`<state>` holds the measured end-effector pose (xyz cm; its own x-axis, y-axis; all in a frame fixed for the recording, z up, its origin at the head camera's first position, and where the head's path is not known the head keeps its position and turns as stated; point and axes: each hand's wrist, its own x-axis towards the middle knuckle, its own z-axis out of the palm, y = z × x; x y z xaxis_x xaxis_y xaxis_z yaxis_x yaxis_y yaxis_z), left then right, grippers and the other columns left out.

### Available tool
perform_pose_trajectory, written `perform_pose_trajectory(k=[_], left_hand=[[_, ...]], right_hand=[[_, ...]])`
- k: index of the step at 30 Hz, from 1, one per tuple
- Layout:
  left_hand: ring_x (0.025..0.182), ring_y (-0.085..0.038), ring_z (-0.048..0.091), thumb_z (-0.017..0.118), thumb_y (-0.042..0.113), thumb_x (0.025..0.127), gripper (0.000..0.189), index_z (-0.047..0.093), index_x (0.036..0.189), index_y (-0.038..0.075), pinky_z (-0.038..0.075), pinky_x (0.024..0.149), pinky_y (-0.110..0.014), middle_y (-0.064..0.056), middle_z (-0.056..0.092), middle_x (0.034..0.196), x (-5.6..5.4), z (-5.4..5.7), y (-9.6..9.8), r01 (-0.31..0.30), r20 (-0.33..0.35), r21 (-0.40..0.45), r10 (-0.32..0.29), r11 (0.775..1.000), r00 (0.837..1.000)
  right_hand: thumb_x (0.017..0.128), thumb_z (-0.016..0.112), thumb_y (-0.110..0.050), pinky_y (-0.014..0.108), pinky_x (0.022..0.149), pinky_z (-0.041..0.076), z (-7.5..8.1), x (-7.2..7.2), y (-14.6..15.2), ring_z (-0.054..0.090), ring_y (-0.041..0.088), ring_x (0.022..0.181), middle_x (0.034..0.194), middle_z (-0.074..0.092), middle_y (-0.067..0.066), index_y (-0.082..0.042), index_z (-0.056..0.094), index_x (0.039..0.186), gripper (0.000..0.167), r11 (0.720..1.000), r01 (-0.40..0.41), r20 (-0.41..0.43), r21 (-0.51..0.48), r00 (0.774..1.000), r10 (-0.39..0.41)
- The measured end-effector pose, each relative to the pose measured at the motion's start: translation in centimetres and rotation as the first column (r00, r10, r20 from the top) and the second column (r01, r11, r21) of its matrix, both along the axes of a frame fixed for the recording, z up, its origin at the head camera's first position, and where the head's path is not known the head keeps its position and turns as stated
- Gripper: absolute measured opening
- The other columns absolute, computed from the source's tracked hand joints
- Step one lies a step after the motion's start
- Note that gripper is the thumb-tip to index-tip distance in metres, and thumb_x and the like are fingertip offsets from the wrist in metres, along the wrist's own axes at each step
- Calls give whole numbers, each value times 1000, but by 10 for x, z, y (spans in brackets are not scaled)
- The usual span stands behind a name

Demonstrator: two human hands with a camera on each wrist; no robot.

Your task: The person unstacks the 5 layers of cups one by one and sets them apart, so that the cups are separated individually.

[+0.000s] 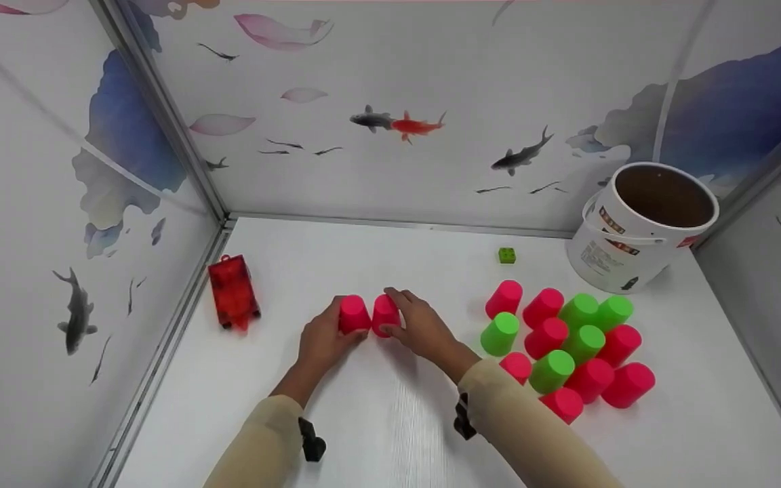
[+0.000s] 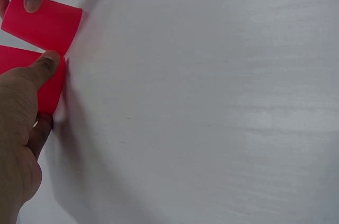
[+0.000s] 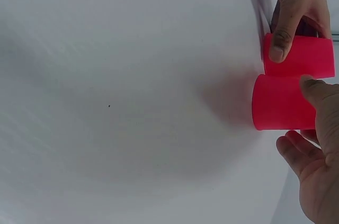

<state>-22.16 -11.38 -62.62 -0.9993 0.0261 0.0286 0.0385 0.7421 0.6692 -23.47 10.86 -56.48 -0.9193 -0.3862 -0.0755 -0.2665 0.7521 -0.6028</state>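
Two pink cups stand upside down side by side on the white table, their rims touching at the base. Around the left pink cup [image 1: 354, 314] my left hand [image 1: 323, 339] curls, with the thumb on its near side. My right hand [image 1: 424, 325] grips the right pink cup [image 1: 384, 316] between thumb and fingers. In the left wrist view the left thumb lies across the lower part of its cup [image 2: 52, 89]. The right wrist view shows the right thumb on its cup [image 3: 283, 102], with several fingers on the other side.
Several upturned pink and green cups [image 1: 586, 344] crowd the right of the table [image 1: 390, 420]. A white bucket [image 1: 607, 257] stands at the back right corner, a small green toy block [image 1: 506, 255] left of it. A red toy vehicle [image 1: 233, 291] sits at the left.
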Motion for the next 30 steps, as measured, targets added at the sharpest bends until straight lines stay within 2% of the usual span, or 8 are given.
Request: perform_pose_trajectory(k=[5, 10, 16, 21, 26, 30], left_hand=[[127, -36, 74, 94, 32, 90, 71, 56, 147, 16, 62, 109, -54, -12, 76, 137, -1, -1, 1, 20, -16, -8, -20, 1000, 1000], [129, -37, 73, 93, 32, 91, 71, 56, 148, 15, 61, 111, -55, -13, 76, 139, 0, 1, 1, 15, -24, -8, -15, 1000, 1000], [129, -39, 72, 93, 34, 91, 72, 56, 149, 13, 61, 110, -55, -16, 74, 141, 2, 1, 0, 1, -23, -38, -2, 999, 1000], [128, -39, 73, 94, 35, 90, 73, 56, 148, 13, 62, 109, -55, -16, 75, 140, 2, 0, -2, -1, -36, -52, -1, 999, 999], [126, -41, 73, 93, 35, 90, 72, 56, 147, 12, 63, 107, -55, -17, 75, 138, 2, -1, -1, 6, -45, -31, -7, 1000, 999], [127, -40, 73, 93, 36, 90, 72, 56, 147, 12, 63, 107, -55, -16, 75, 139, 0, -1, -2, 10, -40, -27, -11, 1000, 999]], right_hand=[[99, 85, -22, 54, 115, 59, -1, 0, 2, 61, 42, 145, 159, 60, 19, -11, 50, 163, 74, 999, 9, -10, -36, 1000, -9], [99, 85, -21, 52, 113, 61, 0, -4, 20, 63, 40, 143, 157, 62, 17, -11, 51, 162, 73, 1000, 11, -24, -17, 1000, -12], [96, 88, -22, 53, 108, 63, 10, -15, 59, 57, 42, 150, 161, 58, 18, -17, 45, 167, 84, 992, 111, 4, 62, 994, -112], [94, 90, -20, 58, 109, 62, 20, -30, 88, 49, 46, 155, 165, 52, 21, -14, 40, 170, 91, 975, 192, 44, 111, 979, -197], [97, 86, -18, 60, 111, 60, 25, -44, 103, 44, 49, 158, 169, 44, 25, -7, 35, 171, 91, 958, 224, 92, 180, 966, -243], [98, 85, -16, 59, 112, 59, 26, -49, 107, 43, 49, 158, 170, 42, 26, -4, 34, 171, 90, 948, 227, 128, 224, 957, -260]])
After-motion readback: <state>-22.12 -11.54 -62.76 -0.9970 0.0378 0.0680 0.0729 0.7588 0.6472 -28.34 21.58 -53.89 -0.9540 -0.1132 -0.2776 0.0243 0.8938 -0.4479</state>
